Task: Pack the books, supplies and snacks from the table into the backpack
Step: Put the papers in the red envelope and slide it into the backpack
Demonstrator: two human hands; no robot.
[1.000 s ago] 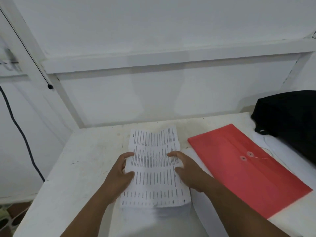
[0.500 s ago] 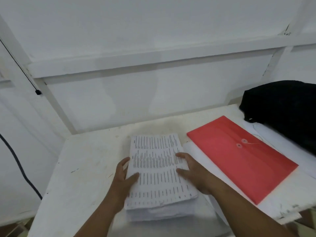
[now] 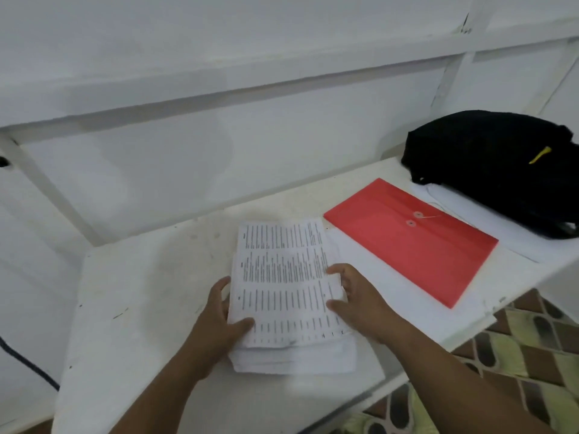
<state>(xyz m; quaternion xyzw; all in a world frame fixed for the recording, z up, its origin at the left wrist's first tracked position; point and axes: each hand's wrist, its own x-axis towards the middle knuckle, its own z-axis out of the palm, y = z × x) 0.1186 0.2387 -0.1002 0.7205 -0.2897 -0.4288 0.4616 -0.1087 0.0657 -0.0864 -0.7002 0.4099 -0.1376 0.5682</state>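
A thick stack of printed white papers (image 3: 282, 277) lies in the middle of the white table (image 3: 150, 292). My left hand (image 3: 219, 321) grips the stack's left edge, thumb on top of the sheets. My right hand (image 3: 357, 296) holds the right edge, fingers curled around several sheets there. A red string-tie envelope (image 3: 416, 242) lies flat to the right of the stack. The black backpack (image 3: 498, 164) sits at the table's far right, its opening not visible.
White sheets (image 3: 488, 227) lie under the envelope and the backpack. A white wall with a ledge (image 3: 219, 86) runs behind the table. A dark cable (image 3: 28, 368) hangs at the left. Patterned floor (image 3: 532, 355) shows past the table's right front edge.
The view has swung left and up, so the backpack and envelope show more fully. Both hands stay on the stack's sides; the right hand's fingers have curled further under the top sheets.
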